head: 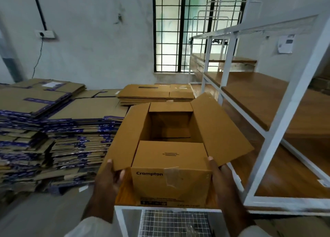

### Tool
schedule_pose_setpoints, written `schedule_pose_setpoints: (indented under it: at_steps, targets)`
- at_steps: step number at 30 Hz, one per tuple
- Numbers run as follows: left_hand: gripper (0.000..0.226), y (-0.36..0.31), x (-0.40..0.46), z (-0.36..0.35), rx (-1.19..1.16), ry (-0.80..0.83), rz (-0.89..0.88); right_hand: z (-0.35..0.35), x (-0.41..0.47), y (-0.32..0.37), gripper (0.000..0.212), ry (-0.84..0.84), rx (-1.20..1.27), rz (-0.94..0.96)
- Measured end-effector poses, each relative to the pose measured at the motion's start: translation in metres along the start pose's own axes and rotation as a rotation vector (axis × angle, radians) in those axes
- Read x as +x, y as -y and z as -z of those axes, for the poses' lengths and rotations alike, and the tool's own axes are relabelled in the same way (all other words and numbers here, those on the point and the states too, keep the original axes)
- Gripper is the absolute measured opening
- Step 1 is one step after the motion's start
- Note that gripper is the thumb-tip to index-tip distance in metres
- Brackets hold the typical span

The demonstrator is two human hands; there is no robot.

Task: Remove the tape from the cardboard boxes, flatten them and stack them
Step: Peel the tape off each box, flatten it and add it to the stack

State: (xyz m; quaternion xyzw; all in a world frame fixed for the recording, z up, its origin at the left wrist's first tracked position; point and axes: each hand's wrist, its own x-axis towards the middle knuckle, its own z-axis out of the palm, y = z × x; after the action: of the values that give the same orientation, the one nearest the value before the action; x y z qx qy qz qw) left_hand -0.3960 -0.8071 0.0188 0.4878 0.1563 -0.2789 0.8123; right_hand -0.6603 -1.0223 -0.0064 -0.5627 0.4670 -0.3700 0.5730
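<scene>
An open brown cardboard box (pixel 171 185) marked "Crompton" stands upright in front of me, its top flaps spread and its inside empty. A strip of clear tape (pixel 171 176) clings to its near face, partly peeled. My left hand (pixel 110 176) grips the box's near left corner, with fingers curled over the left flap. My right hand (pixel 217 172) holds the near right corner, fingertips at the rim. A low stack of flattened brown boxes (pixel 155 93) lies behind the box.
Tall piles of flattened boxes with purple print (pixel 53 129) fill the left floor. A white metal rack with wooden shelves (pixel 267 97) stands at the right. A white frame with wire mesh (pixel 171 222) is under the box, near me. A barred window (pixel 185 29) is in the far wall.
</scene>
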Motion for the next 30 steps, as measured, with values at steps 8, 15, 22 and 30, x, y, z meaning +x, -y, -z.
schedule_pose_setpoints:
  at_steps: [8, 15, 22, 30]
  targets:
    - [0.056, -0.059, 0.014, -0.011, 1.552, -0.319, -1.162, -0.033, -0.042, 0.049, 0.020, -0.008, -0.156, 0.008]
    - [0.058, -0.059, 0.001, -0.078, 1.895, 0.353, -1.009, -0.069, -0.049, 0.041, 0.031, 0.056, -0.284, -0.008]
    - [0.070, -0.081, 0.036, -0.089, 2.083, 0.609, -0.769, -0.072, -0.072, 0.044, 0.041, -0.086, -0.477, 0.002]
    - [0.049, -0.113, 0.027, -0.108, 1.716, 0.705, -1.069, -0.088, -0.102, 0.033, 0.027, -0.112, -0.310, 0.182]
